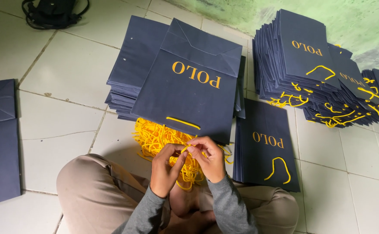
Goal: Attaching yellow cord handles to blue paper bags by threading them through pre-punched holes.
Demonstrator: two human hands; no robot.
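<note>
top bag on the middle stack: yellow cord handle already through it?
Yes: a short yellow cord handle lies across the near edge of the top bag, while both hands work another cord.

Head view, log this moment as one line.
left hand: yellow cord | right hand: same cord | navy bag: ahead

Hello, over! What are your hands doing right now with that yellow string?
Left hand and right hand pinch one yellow cord. Cord pile beneath. Navy bag just ahead.

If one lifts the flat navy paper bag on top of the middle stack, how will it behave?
The flat navy paper bag probably feels light, since it is thin folded paper. It lies flat and creased, so it likely stays fairly stiff but bends. Its yellow cord handle would likely dangle limply.
</note>
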